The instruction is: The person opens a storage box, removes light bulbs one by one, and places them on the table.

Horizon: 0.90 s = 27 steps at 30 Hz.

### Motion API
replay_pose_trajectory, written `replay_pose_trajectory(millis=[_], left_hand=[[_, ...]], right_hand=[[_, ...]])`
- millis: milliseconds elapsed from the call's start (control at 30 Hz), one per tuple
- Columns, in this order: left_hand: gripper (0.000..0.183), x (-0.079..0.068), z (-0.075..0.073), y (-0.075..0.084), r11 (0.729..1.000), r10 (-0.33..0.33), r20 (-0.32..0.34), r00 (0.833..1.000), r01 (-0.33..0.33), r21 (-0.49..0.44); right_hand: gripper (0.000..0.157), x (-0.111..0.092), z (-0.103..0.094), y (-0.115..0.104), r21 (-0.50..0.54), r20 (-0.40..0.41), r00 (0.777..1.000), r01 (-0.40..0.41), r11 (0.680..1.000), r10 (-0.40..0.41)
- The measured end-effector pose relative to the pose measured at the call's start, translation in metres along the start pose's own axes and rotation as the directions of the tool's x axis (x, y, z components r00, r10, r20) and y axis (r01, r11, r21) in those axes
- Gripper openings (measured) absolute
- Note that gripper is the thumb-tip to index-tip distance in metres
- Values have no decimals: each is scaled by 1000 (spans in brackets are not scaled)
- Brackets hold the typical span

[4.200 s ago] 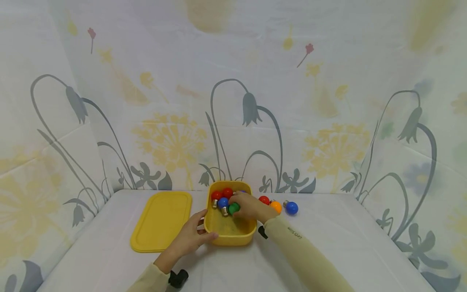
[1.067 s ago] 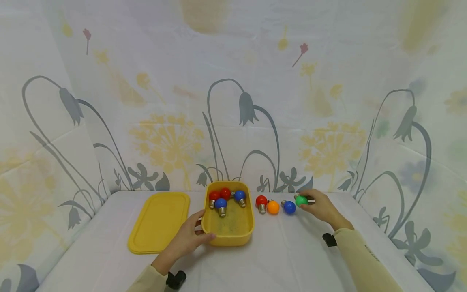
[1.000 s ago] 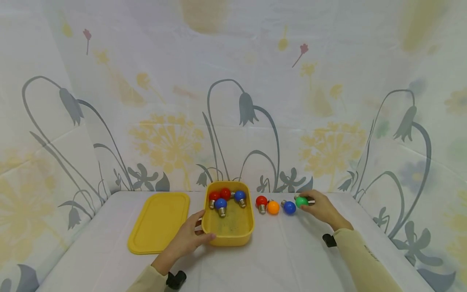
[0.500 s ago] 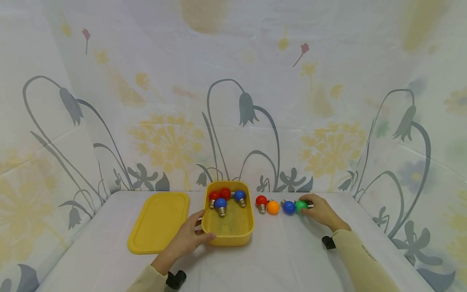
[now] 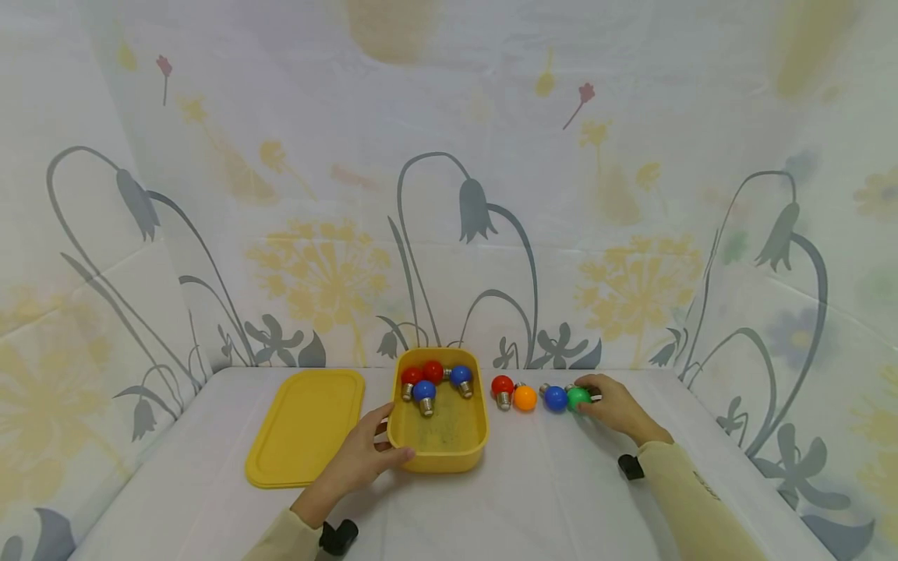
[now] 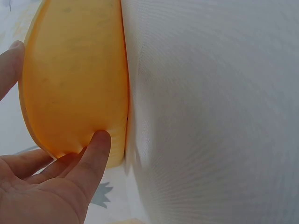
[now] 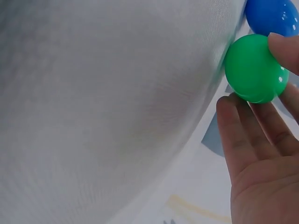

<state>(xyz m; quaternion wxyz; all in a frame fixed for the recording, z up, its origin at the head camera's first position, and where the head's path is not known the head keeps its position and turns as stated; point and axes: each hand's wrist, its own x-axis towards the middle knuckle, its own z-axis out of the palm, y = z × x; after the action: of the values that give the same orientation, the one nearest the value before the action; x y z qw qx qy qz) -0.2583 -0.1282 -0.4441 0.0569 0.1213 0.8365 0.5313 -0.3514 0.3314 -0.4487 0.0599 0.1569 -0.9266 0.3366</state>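
Observation:
My left hand (image 5: 365, 452) holds the near-left corner of a yellow plastic box (image 5: 449, 461), thumb at the front and fingers along the left side. In the left wrist view, the fingertips press on the box wall (image 6: 79, 70). Inside the box lie two red light bulbs (image 5: 433, 372) and two blue light bulbs (image 5: 424, 391). At the right, my right hand (image 5: 620, 409) pinches a green light bulb (image 5: 578, 398) on the table. The right wrist view shows the thumb on one side of the green bulb (image 7: 254, 70) and fingers on the other, beside a blue bulb (image 7: 271, 16).
Right of the box a row of bulbs lies on the white cloth: red (image 5: 502, 386), orange (image 5: 525, 398) and blue (image 5: 556, 398). A flat yellow lid (image 5: 305, 428) lies left of the box. Behind the table hangs a flower-patterned curtain (image 5: 449, 257).
The green bulb was taken from the box, carried right and lowered beside the blue bulb, my right hand still on it. My left hand has stayed at the box.

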Motion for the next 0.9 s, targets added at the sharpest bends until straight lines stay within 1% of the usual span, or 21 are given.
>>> replay_pose_trajectory(millis=[333,467,600,733,900], left_hand=[[91,-1,0,1,1000,3,-1,1000,-3,18],[91,-1,0,1,1000,-4,-1,1000,4,18],[91,0,0,0,1000,-6,-6,1000,6,14],[91,0,0,-1,1000,1,-4,1000,-1,18],[91,0,0,-1,1000,9,2,1000,-9,22]], right_hand=[[48,0,0,-1,-19,1,1000,13,1000,-13],[51,1,-2,-6,-34,-5,1000,12,999,-12],[53,2,-4,-17,-63,-28,999,24,998,-26],[50,4,-5,-31,-94,-48,996,64,994,-69],[49,7,-4,-47,-96,-34,993,106,990,-110]])
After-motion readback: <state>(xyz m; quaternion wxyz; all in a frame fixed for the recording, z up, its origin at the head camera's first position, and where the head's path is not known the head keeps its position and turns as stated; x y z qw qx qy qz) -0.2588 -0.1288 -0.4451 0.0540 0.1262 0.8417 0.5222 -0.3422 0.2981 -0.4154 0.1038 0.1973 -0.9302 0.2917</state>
